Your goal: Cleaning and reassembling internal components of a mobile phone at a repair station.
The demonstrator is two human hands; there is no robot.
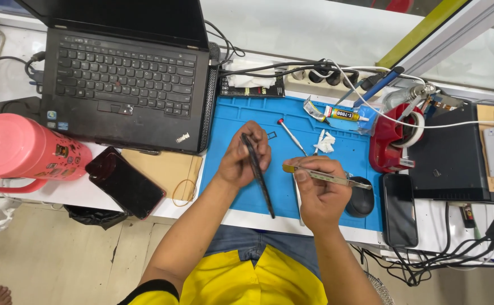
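My left hand (246, 156) grips a dark smartphone (260, 179) edge-on above the blue work mat (233, 116). My right hand (321, 191) holds metal tweezers (331, 178), their tip pointing left toward the phone's edge. A small black tray frame (271, 135) lies on the mat just beyond the left hand. A thin screwdriver (292, 137) with a red tip lies between the two hands, farther back.
A black laptop (125, 79) stands at the back left, beside a pink jug (18, 149) and a dark phone (125, 182). A glue tube (344, 114), red tape dispenser (391, 144), another phone (399, 210), black box (453, 155) and cables (427, 262) crowd the right.
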